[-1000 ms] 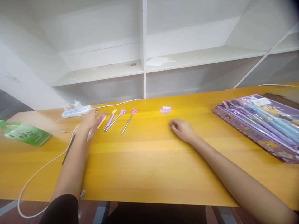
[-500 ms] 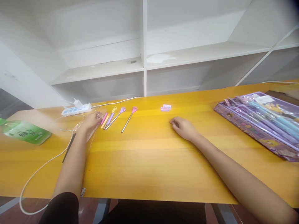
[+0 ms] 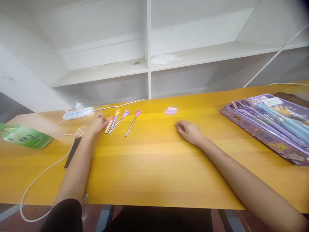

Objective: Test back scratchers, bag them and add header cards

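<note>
Head camera view: on the yellow table (image 3: 145,167) lies a metal stick with a pink claw-shaped head, the pink-headed stick (image 3: 131,125), and every place below is told from it. Just left of it lies the purple-headed stick (image 3: 116,125), slanting the same way, with its head near the pink one. Farther left is the yellow-headed stick (image 3: 117,112), with a purple tube (image 3: 114,122) lying along it; whether the tube is on the shaft or beside it cannot be told. Left again come a yellow tube (image 3: 108,126) and a pink tube (image 3: 109,119), close together.

The left hand (image 3: 98,124) is at the far left of this row, its fingers bent at the pink tube. The fingertips are too small and blurred to tell whether they grip the tube or only touch it. Clear plastic wrapping (image 3: 79,131), a white power strip (image 3: 78,113) and a green bottle (image 3: 27,137) lie left of the pink-headed stick, the bottle on its side and farthest away.

The right hand (image 3: 189,131) rests on the table well to the right of that stick, fingers loosely curled, a narrow hollow beside the thumb; how far they close cannot be told. Small printed cards (image 3: 171,111) lie between stick and hand, slightly farther back. Farthest right sits a purple box (image 3: 256,132) bearing plastic-wrapped items.
</note>
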`<state>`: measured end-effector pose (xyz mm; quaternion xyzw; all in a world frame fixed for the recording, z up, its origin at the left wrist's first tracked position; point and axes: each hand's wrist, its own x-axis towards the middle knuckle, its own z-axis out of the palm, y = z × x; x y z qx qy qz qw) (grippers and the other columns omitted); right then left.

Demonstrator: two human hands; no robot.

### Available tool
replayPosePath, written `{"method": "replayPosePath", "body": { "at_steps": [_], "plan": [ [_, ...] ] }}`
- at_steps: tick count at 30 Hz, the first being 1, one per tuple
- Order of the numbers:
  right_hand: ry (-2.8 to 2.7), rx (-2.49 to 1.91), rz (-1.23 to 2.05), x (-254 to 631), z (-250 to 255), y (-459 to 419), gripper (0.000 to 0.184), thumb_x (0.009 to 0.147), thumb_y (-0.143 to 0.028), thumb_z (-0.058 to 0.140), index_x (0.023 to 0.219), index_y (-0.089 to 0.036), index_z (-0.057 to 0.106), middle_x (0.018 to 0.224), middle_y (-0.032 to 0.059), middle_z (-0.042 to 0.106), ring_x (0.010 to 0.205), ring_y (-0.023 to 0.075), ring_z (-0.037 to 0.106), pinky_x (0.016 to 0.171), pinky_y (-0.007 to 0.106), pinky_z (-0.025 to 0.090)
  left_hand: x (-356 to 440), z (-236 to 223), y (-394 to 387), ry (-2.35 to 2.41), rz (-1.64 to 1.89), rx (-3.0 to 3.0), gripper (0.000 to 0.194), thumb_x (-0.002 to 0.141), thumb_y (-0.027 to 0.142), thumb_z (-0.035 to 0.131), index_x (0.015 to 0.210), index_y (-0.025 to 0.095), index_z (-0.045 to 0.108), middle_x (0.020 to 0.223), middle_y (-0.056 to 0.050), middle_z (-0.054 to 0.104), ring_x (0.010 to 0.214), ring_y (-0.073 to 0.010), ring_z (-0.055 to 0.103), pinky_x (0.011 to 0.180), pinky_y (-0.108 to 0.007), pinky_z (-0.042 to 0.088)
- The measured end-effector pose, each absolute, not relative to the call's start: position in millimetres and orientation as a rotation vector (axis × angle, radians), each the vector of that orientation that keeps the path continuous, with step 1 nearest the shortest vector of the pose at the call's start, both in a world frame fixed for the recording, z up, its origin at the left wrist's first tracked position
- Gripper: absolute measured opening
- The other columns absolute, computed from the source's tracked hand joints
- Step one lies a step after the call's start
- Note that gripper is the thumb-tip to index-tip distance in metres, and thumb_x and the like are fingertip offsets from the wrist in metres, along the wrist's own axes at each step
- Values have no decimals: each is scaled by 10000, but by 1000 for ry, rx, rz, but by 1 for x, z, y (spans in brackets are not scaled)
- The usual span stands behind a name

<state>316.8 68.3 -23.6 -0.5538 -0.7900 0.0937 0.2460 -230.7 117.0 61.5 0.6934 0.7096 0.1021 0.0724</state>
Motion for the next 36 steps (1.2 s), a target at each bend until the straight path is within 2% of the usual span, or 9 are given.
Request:
{"method": "replayPosePath", "body": {
  "at_steps": [4, 7, 11, 16, 21, 24, 27, 33, 36],
  "plan": [
    [-2161, -1523, 262, 317, -23, 68, 179, 971, -228, 531, 1055, -219, 689, 960, 72, 777, 855, 235, 710, 773, 334, 502, -221, 58, 121, 2125, 138, 2233, 439, 961, 530, 451, 744, 214, 665, 974, -179, 677, 1286, -359, 531, 1164, -462, 426],
    [-2156, -1534, 268, 317, -22, 68, 181, 969, -230, 528, 1054, -214, 687, 974, 79, 777, 867, 241, 711, 776, 341, 502, -208, 59, 119, 2187, 90, 2281, 495, 940, 535, 510, 631, 189, 683, 1195, -229, 650, 1415, -416, 410, 1247, -545, 302],
    [-2153, -1530, 276, 317, -23, 68, 184, 968, -233, 528, 1054, -216, 689, 962, 77, 776, 845, 237, 708, 756, 340, 499, -188, 58, 112, 2292, -6, 2220, 393, 836, 524, 660, 687, 171, 749, 1550, -205, 474, 1509, -503, 273, 1247, -651, 223],
    [-2152, -1538, 267, 317, -23, 67, 184, 969, -234, 530, 1055, -215, 692, 955, 76, 774, 843, 239, 709, 759, 341, 496, -164, 62, 100, 2269, -169, 2322, 381, 840, 517, 655, 804, 162, 789, 1602, -216, 443, 1546, -557, 211, 1239, -722, 150],
    [-2156, -1543, 264, 316, -23, 67, 199, 978, -241, 523, 1062, -210, 701, 1001, 91, 779, 888, 249, 714, 794, 351, 503, -142, 85, 85, 2237, -18, 2491, 461, 939, 555, 544, 809, 176, 772, 1466, -213, 554, 1472, -514, 350, 1207, -690, 279],
    [-2151, -1532, 251, 316, -23, 67, 197, 975, -238, 525, 1053, -209, 704, 1005, 93, 780, 874, 248, 708, 791, 353, 503, -122, 95, 77, 2141, 87, 2457, 395, 1004, 407, 436, 923, 173, 743, 1139, -198, 669, 1188, -390, 600, 1033, -532, 487],
    [-2147, -1532, 241, 316, -22, 67, 189, 976, -233, 525, 1047, -215, 700, 986, 82, 780, 849, 238, 704, 774, 344, 500, -97, 87, 71, 2041, 154, 2313, 307, 1008, 288, 411, 1050, 167, 690, 962, -145, 677, 911, -298, 669, 847, -431, 533],
    [-2155, -1534, 229, 315, -20, 66, 187, 968, -217, 538, 1056, -219, 703, 983, 78, 783, 873, 239, 709, 783, 340, 503, -66, 46, 67, 1923, 74, 2583, 268, 993, 350, 598, 1169, 153, 644, 1159, -198, 681, 1233, -379, 601, 981, -473, 517],
    [-2149, -1530, 237, 315, -20, 66, 199, 968, -216, 534, 1060, -214, 711, 1027, 89, 790, 908, 250, 713, 813, 355, 515, -62, 36, 65, 1906, 11, 2641, 177, 989, 214, 542, 1103, 148, 660, 1088, -180, 701, 1151, -345, 625, 962, -460, 517]
  ]
}}
